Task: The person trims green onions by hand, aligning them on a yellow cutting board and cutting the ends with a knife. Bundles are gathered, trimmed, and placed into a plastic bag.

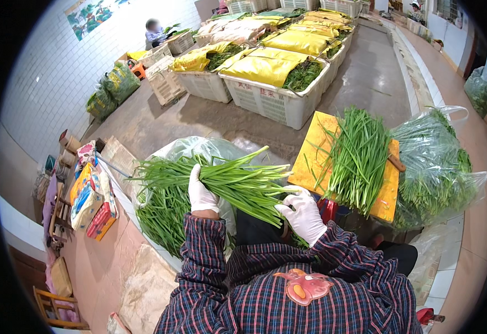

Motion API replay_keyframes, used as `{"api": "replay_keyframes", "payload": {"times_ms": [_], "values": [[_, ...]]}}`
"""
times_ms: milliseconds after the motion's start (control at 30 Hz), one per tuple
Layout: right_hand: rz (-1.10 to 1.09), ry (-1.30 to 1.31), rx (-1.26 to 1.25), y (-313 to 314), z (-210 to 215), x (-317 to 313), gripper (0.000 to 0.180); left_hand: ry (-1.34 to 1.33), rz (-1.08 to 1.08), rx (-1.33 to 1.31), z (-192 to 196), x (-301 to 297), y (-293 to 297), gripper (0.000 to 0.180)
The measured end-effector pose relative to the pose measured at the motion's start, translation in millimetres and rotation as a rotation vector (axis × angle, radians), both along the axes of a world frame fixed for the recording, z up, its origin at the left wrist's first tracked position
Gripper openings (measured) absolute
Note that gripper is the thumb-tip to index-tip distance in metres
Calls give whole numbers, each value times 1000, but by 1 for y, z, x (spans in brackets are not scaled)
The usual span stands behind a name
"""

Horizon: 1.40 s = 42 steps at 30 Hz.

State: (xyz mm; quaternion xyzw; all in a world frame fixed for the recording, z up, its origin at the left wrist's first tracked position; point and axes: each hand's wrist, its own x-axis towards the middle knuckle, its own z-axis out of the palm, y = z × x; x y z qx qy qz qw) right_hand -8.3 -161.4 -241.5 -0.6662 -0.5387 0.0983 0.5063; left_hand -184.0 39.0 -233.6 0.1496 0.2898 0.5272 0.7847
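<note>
My left hand (201, 195), in a white glove, is closed around the middle of a loose bunch of garlic chives (235, 181). The leaf tips fan out to the left and the pale stem ends point right. At those stem ends my right hand (303, 217), also gloved in white, has its fingers bent in a pinch on the stalks. Under the bunch, a clear plastic bag (199, 146) holds more chives (168, 217). To the right, a thick pile of chives (360, 158) lies on a yellow board (388, 203), beside a brown wooden handle (396, 162).
Clear bags of greens (438, 178) stand right of the board. Ahead are white crates (271, 103) of greens under yellow covers (268, 65). A person (155, 34) sits at the far left near stuffed green bags (118, 83). Colourful boxes (96, 209) are at left.
</note>
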Motion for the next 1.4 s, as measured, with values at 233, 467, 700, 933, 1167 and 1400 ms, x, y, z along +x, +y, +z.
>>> {"api": "replay_keyframes", "payload": {"times_ms": [233, 467, 700, 933, 1167, 1400], "values": [[58, -92, -99, -30, -21, 16, 14, 36, 66, 22, -18, -22, 14, 33], [200, -716, -1032, -111, -64, 46, 35, 10, 84, 68, -14, -28, 21, 36], [85, -680, -152, 12, 42, -25, 32, 16, 98, 27, 2, 3, -10, 33], [57, -646, -83, -12, -6, -4, 9, 13, 102, 30, -5, -6, -5, 29], [190, -607, -1258, -114, -77, 58, 28, -26, 85, 30, -16, -25, 12, 25], [300, 552, -378, -8, 0, 31, 35, -121, 22, -28, -14, -9, 4, 18]]}}
